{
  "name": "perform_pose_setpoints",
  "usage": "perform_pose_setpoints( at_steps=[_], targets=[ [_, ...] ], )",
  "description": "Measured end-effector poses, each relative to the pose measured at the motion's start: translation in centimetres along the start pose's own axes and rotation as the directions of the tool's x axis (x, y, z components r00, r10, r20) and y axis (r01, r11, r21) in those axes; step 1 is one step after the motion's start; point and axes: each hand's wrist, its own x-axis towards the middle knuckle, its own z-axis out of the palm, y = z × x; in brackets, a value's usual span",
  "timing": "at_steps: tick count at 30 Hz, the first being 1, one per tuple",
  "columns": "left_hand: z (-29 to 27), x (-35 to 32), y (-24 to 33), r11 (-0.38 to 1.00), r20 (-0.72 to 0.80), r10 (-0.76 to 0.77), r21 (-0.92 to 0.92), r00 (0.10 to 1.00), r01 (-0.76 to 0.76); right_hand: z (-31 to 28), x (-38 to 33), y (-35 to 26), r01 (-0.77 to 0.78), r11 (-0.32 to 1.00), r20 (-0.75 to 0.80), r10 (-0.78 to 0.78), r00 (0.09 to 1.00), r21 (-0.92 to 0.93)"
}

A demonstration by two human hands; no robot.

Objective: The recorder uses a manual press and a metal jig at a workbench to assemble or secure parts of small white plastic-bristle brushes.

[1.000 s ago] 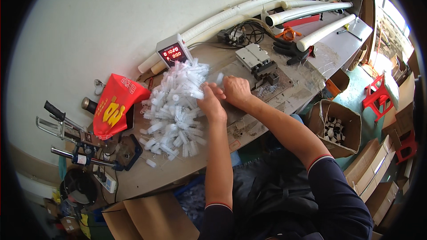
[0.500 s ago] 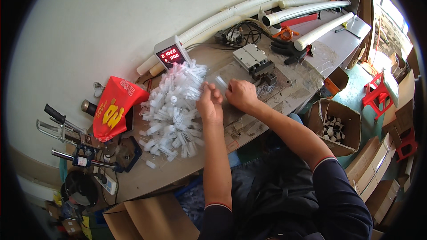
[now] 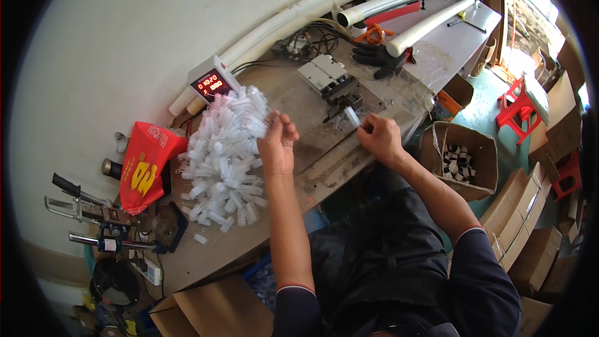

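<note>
My right hand [image 3: 382,140] is closed on a small white bristle brush [image 3: 352,117], pinched at one end. The brush's bristled part points toward the dark jaws of a small bench machine [image 3: 323,73], just right of and below them. My left hand [image 3: 279,146] is at the right edge of a big pile of white bristle brushes [image 3: 218,168]. Its fingers are loosely curled and apart, and nothing clear shows in them. Some brushes behind that hand are partly hidden by it.
Behind the pile stands a counter box with a lit red display [image 3: 212,81]. A red bag [image 3: 146,165] and a lever press [image 3: 112,218] are at left. Long white tubes [image 3: 430,25] and a black glove [image 3: 379,57] lie farther back. A carton [image 3: 430,150] with black-and-white pieces stands at right.
My right hand has moved right, away from my left hand, carrying the brush to beside the machine's jaws. The left hand stays by the pile. The whole view has shifted slightly.
</note>
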Motion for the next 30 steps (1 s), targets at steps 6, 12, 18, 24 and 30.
perform_pose_setpoints(
  at_steps=[6, 12, 18, 24, 30],
  targets=[
    [0.0, 0.1, -0.6, 0.998, -0.033, -0.021, 0.064, 0.999, 0.023, -0.3, 1.5, 0.0, -0.097, 0.995, 0.061, 0.096, 0.993, 0.018],
    [-0.1, 0.1, -0.7, 0.993, -0.066, -0.029, 0.109, 0.997, 0.036, 0.1, 2.5, -0.3, -0.165, 0.985, 0.08, 0.162, 0.984, 0.041],
    [0.4, 0.0, -0.8, 0.991, -0.076, -0.036, 0.124, 0.996, 0.046, 0.3, 3.3, -0.3, -0.197, 0.98, 0.093, 0.193, 0.977, 0.037],
    [0.3, -0.2, -1.1, 0.975, -0.094, 0.023, 0.223, 0.995, -0.002, 0.3, 3.4, -0.6, -0.207, 0.978, 0.09, 0.203, 0.975, 0.034],
    [0.6, -0.3, -1.3, 0.955, -0.114, 0.064, 0.297, 0.991, -0.027, 0.7, 3.6, 0.2, -0.168, 0.984, 0.059, 0.165, 0.984, 0.053]
  ],
)
